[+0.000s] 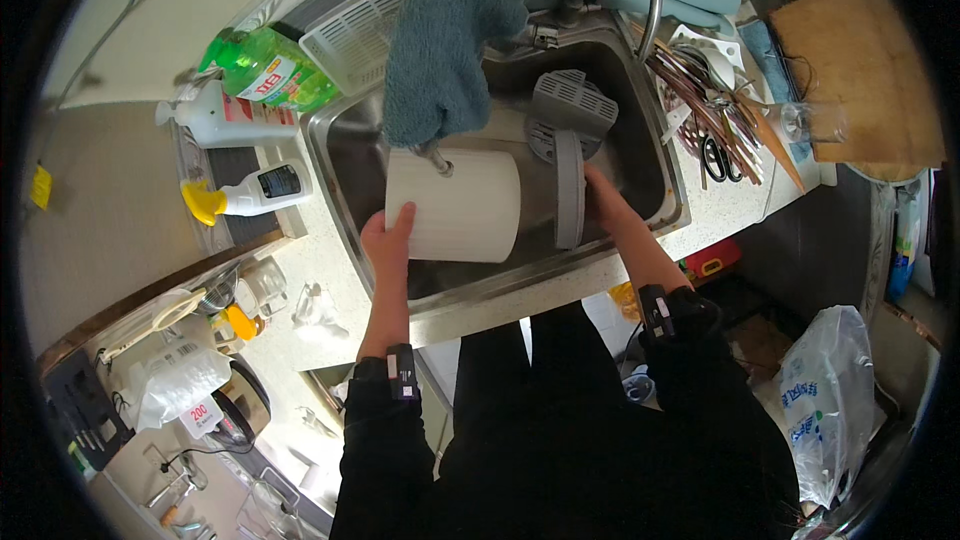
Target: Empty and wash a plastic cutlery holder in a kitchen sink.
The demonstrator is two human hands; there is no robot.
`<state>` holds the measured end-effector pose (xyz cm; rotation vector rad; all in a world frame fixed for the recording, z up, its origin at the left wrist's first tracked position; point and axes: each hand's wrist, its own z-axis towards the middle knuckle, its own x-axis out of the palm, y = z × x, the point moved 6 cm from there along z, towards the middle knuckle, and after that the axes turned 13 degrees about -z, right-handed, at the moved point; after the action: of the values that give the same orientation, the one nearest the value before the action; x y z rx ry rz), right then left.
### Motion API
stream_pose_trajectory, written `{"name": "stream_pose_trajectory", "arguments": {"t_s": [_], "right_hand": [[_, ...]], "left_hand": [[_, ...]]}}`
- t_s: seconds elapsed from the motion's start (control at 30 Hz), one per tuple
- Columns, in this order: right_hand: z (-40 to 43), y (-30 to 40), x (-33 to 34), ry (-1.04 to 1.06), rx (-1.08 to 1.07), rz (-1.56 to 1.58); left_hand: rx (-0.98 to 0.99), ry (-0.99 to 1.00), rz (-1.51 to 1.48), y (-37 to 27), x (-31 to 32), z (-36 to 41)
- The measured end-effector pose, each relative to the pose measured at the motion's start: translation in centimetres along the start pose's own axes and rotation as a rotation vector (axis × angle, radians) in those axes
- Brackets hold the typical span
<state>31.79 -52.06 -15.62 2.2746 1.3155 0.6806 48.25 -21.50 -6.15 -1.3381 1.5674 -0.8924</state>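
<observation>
A white ribbed cylindrical container (457, 214) lies on its side over the stainless steel sink (330, 187). My left hand (388, 236) grips its left end, thumb on the outer wall and fingers hidden. My right hand (602, 199) holds a grey round lid or ring (570, 191), seen edge-on, from its right side; most of those fingers are hidden. Farther back in the basin sits a grey slotted plastic part (576, 101), with a round perforated grey piece (544, 141) under it. Above the container hangs the tap spout (444, 166), its neck covered by a teal towel (450, 45).
Left of the sink stand a green soap bottle (274, 71), a white bottle (240, 116) and a yellow-headed spray bottle (262, 189). Chopsticks and cutlery (716, 105), black-handled scissors (720, 157) and a glass (814, 122) lie on the right counter beside a wooden board (862, 67).
</observation>
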Motion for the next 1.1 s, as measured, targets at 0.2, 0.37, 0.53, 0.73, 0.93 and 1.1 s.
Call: {"name": "stream_pose_trajectory", "arguments": {"t_s": [0.2,0.37,0.53,0.73,0.93,1.1], "right_hand": [[0.4,0.5,1.3,0.15,-0.058,0.284],[2.7,-1.2,0.3,0.062,-0.028,0.331],[6.0,-2.6,3.1,-0.041,0.1,0.362],[10.2,-5.1,2.2,-0.063,0.083,0.164],[11.8,-5.9,0.0,-0.112,-0.049,-1.256],[4.0,5.4,0.7,-0.636,-0.743,-1.211]], "left_hand": [[0.411,0.192,0.61,-0.2,1.4,-0.8],[0.692,0.165,0.807,-0.5,2.4,-2.1],[0.773,0.159,0.893,-1.2,1.9,-3.2],[0.809,0.255,0.976,-1.7,2.3,-4.1],[0.792,0.297,0.951,-1.2,2.5,-3.8],[0.764,0.306,0.952,-1.1,1.9,-3.7]]}}
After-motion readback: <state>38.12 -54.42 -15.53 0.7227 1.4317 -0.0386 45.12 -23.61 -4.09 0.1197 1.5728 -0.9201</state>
